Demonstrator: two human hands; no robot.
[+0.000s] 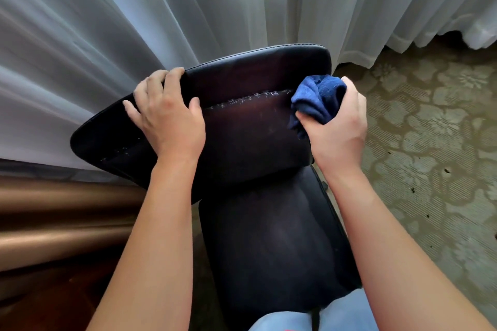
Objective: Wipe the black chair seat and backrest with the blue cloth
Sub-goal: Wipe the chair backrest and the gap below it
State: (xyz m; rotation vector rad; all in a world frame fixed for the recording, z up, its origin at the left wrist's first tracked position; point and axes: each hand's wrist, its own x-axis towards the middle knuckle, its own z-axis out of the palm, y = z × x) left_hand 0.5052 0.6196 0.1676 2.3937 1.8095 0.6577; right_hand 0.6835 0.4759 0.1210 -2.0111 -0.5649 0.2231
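Note:
A black leather chair stands in front of me, its backrest point(250, 121) in the middle of the view and its seat point(271, 236) below it. White flecks lie along a seam across the backrest. My left hand point(168, 115) grips the backrest's upper left edge, fingers curled over the rim. My right hand point(337, 131) holds a bunched blue cloth point(317, 99) pressed against the right side of the backrest, near the seam's right end.
Sheer white curtains point(188, 8) hang right behind the chair. A brown drape point(53, 209) lies in folds at the lower left. Patterned green carpet point(430, 129) covers the floor to the right. My knee in light jeans point(309, 320) touches the seat's front.

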